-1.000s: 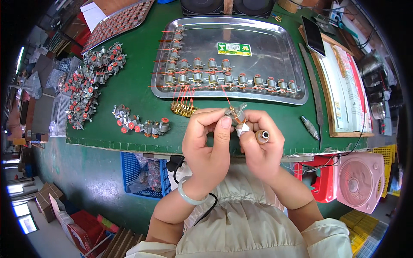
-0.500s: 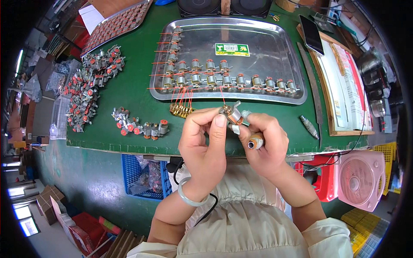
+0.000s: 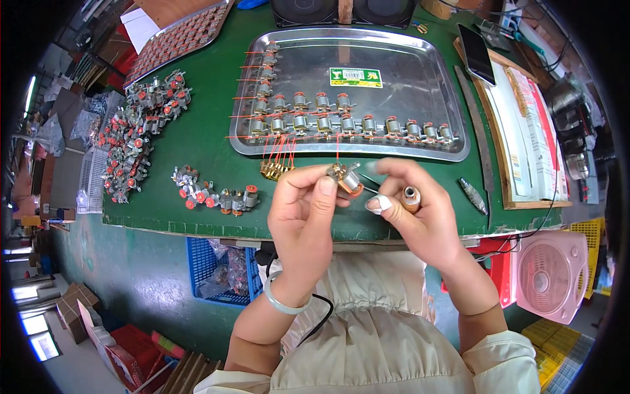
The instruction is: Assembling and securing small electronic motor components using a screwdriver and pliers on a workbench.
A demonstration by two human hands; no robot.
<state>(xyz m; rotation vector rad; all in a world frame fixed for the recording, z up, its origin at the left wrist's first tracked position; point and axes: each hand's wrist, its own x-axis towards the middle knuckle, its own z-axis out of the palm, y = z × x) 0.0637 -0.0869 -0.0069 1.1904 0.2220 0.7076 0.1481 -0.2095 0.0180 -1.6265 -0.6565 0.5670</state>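
Above the table's front edge, my left hand (image 3: 305,210) pinches a small cylindrical metal part (image 3: 350,182) with a coppery rim and brass-coloured tabs. A red wire runs from it up toward the tray. My right hand (image 3: 423,213), white tape on its thumb, is closed around a tool with a round tan handle (image 3: 411,196). The tool's thin metal shaft (image 3: 371,184) points toward the part. My right index finger is blurred. Beyond my hands lies a shiny metal tray (image 3: 407,65) with similar parts in rows, red wires at its left rim.
Brass pieces on red wires (image 3: 274,169) hang at the tray's front. Loose parts (image 3: 220,197) and a larger pile (image 3: 134,141) lie left on the green table (image 3: 216,131). To the right are a pen-like tool (image 3: 472,195), a flat file (image 3: 476,125), a phone (image 3: 476,52) and a paper-covered board (image 3: 525,138).
My right hand has moved right, away from the part, and its index finger has lifted. My left hand, still pinching the part, has shifted slightly left.
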